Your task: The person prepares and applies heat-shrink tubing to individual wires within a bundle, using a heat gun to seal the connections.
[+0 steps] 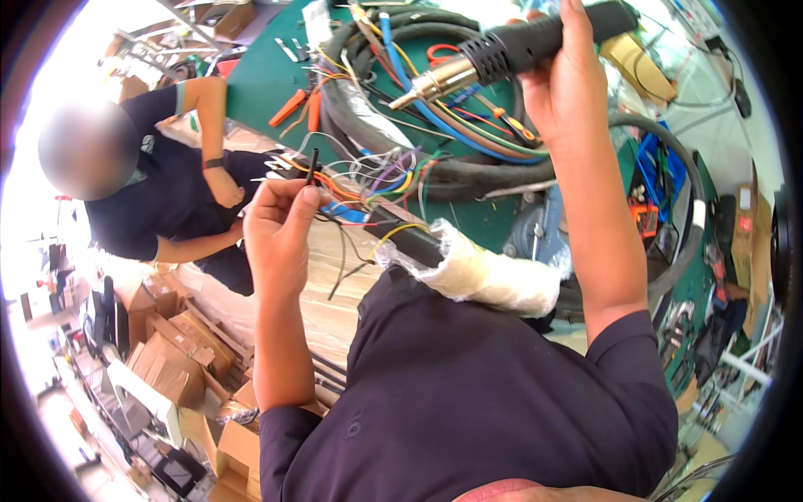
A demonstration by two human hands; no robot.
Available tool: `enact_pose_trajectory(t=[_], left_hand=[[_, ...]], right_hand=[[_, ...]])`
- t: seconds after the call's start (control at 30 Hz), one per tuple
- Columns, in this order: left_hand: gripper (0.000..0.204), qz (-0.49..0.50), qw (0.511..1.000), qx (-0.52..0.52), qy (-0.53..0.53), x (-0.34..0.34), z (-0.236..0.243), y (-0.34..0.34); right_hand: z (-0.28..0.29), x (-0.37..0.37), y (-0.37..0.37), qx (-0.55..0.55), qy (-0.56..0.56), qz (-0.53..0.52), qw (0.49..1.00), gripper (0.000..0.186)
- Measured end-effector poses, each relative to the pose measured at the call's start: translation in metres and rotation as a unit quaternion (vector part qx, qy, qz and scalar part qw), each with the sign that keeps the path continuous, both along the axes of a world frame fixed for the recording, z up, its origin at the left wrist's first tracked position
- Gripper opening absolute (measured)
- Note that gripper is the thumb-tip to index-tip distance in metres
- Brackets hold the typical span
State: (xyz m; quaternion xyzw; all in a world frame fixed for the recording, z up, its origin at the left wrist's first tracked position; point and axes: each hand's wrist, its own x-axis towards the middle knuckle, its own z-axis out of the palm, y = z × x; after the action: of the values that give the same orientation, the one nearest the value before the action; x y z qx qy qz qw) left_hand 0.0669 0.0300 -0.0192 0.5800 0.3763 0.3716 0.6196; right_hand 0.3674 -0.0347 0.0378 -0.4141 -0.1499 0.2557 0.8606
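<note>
My right hand (560, 84) grips a black hot-air gun (519, 50), its metal nozzle (435, 84) angled down-left over the coiled cables. In my left hand (280, 217), a thin black sleeved wire (312, 167) stands upright between thumb and fingers. Behind it, orange, white, purple and yellow wires (360, 184) fan out from a cable end. A dark housing (410, 243) partly wrapped in white bubble film (493, 276) rests at the table edge against my body, with red and yellow leads beside it.
A green table (259, 75) carries thick black cable coils (452, 180), orange-handled pliers (288, 107), a blue-grey vise (539, 234) and a blue tool case (652, 159). Another person (167, 209) stands at the left. Cardboard boxes (176, 376) are piled on the floor at lower left.
</note>
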Motion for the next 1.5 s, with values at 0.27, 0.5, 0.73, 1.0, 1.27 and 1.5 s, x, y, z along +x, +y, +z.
enact_pose_trajectory(t=[0.27, 0.5, 0.73, 1.0, 1.27, 1.5], left_hand=[[0.014, -0.008, 0.998, 0.035, 0.058, 0.008, 0.004, -0.006], [0.011, 0.034, 0.997, 0.048, 0.052, 0.007, 0.000, -0.005], [0.014, 0.067, 0.998, -0.005, -0.010, -0.008, 0.002, -0.011], [0.012, 0.134, 0.988, -0.067, -0.023, -0.032, -0.014, -0.019], [0.013, 0.133, 0.990, -0.035, -0.021, -0.031, -0.012, -0.039], [0.009, -0.041, 0.947, 0.230, 0.221, -0.016, 0.002, -0.057]], right_hand=[[0.014, 0.025, -0.026, -0.019, -0.037, 0.023, 0.999, 0.031], [0.022, 0.053, -0.055, -0.074, -0.093, 0.038, 0.992, 0.033], [0.022, 0.040, -0.046, -0.057, -0.076, 0.038, 0.995, 0.033], [0.013, 0.018, -0.021, -0.001, -0.020, 0.063, 0.998, 0.030], [-0.002, 0.009, 0.002, -0.005, 0.026, 0.132, 0.991, 0.035], [-0.002, 0.000, -0.002, -0.026, 0.009, 0.183, 0.983, 0.038]])
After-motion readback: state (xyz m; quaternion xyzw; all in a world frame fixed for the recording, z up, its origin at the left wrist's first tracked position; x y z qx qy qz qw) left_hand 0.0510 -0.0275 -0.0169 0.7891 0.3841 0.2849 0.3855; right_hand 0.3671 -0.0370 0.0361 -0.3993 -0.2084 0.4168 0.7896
